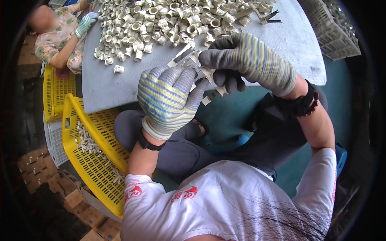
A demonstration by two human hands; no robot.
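Both my hands wear striped grey-and-yellow gloves with grey coated fingers, and they meet above the table's near edge. My left hand (pixel 167 96) is closed around several flat metal strips (pixel 183 55) with pale ends, which stick out past its fingers. Closed in a pinch, my right hand (pixel 251 62) holds a small off-white piece with a jagged edge (pixel 207 74) against the strips. The fingers partly hide where these parts meet. Just beyond lies a large heap of small off-white flared, cup-like pieces (pixel 152 25).
The grey table (pixel 116 86) has loose metal strips (pixel 263 17) at its far right. Yellow baskets (pixel 86 162), one with small white pieces, stand at left. A white crate (pixel 331 34) is at far right. A co-worker's gloved hand (pixel 85 24) rests by the heap's left side.
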